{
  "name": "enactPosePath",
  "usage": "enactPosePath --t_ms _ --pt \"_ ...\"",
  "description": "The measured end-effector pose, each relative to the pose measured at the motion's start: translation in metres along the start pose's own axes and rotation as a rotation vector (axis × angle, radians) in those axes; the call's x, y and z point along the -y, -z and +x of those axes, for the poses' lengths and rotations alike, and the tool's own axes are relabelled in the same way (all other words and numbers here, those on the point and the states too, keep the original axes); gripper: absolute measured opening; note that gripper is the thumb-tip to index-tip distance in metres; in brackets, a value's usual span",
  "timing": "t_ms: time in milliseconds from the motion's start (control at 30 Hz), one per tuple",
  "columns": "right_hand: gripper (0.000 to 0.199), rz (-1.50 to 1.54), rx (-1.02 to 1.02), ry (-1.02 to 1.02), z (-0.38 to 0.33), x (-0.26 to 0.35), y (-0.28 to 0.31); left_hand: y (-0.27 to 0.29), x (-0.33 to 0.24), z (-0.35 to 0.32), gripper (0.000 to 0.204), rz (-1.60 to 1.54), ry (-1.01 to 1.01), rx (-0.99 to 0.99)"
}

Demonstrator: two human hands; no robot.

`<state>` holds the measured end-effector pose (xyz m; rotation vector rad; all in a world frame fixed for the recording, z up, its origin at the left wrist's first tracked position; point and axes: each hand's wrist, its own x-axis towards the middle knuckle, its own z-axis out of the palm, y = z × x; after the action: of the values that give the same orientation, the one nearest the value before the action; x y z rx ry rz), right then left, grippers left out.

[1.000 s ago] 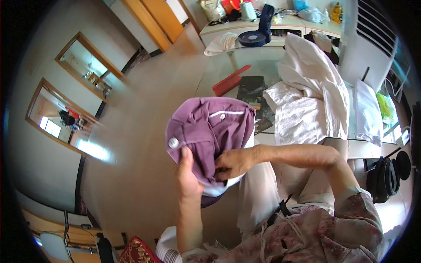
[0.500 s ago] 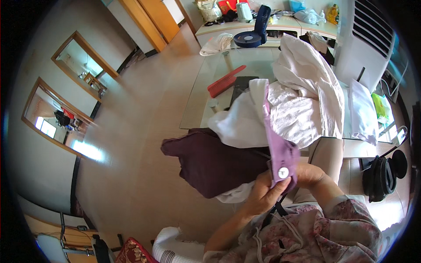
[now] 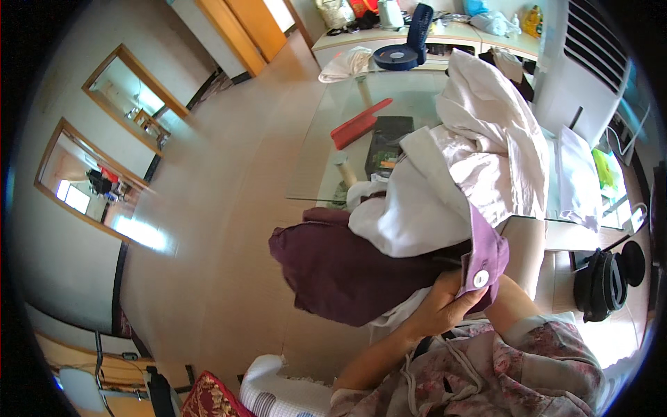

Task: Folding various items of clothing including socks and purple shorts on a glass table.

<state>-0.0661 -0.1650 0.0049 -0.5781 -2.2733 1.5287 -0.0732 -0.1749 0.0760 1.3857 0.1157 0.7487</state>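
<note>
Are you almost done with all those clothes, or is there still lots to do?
Not nearly done. No tidy folded stack shows anywhere. In hand: the left hand grips the purple shirt by its strip with the white button; the right hand is hidden behind that strip, and the shirt hangs loose and bunched. Left: the heap of white clothes on the glass table lies crumpled.

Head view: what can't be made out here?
- Right hand: not visible; the purple cuff with a white button and the left hand cover that spot.
- Dark purple fabric garment: upper part hidden under the white cloth pile.
- Black bag: cut by the fisheye rim.
- Mirror reflections: too small.
</note>
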Motion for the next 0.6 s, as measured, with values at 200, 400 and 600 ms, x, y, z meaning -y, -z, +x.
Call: enactPosePath --t_ms 200,400,600 --pt "0.028 0.036 -0.028 0.004 -0.003 -0.002 -0.011 0.006 -0.011 -0.016 0.019 0.003 0.097 -0.010" --pt "0.029 0.021 -0.064 -0.038 -0.015 -0.004 0.006 0.014 0.000 -0.047 0.027 -0.018 0.036 -0.196" --pt "0.031 -0.006 -0.094 -0.085 -0.020 0.001 0.021 0.058 -0.036 -0.076 0.052 -0.066 -0.222 -0.776"
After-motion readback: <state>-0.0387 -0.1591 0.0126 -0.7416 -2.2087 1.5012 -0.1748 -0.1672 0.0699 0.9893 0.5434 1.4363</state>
